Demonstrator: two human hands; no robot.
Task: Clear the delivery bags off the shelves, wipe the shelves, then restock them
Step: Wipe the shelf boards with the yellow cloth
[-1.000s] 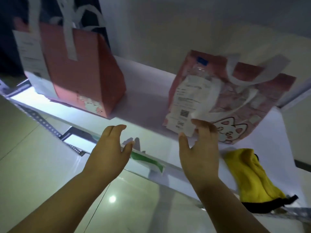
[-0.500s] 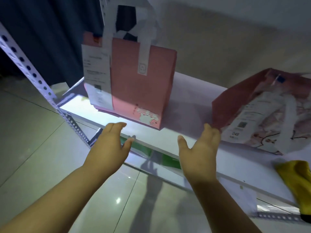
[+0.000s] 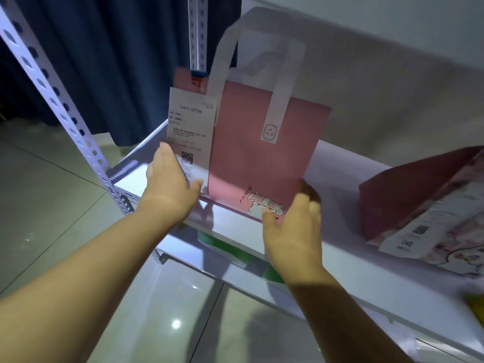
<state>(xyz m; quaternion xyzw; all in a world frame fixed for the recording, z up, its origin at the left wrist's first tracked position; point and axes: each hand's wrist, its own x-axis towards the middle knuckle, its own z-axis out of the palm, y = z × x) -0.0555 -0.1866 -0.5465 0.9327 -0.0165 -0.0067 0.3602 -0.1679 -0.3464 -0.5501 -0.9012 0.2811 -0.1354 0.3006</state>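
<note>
A pink delivery bag (image 3: 259, 142) with white handles and a paper receipt (image 3: 191, 127) stands upright at the left end of the white shelf (image 3: 337, 260). My left hand (image 3: 170, 184) lies against the bag's left side, over the receipt's lower part. My right hand (image 3: 296, 229) grips the bag's lower right corner, fingers wrapped behind it. A second pink bag (image 3: 429, 210) with its own receipt lies tipped over on the shelf at the right.
A perforated metal upright (image 3: 60, 100) stands at the shelf's left front corner. A yellow cloth (image 3: 475, 307) shows at the right edge. Green packaging (image 3: 230, 250) sits on the shelf below. A dark curtain hangs behind; grey tiled floor lies to the left.
Both hands moved forward from the shelf's front edge and now clasp the upright pink bag on both sides. The view has shifted left and closer.
</note>
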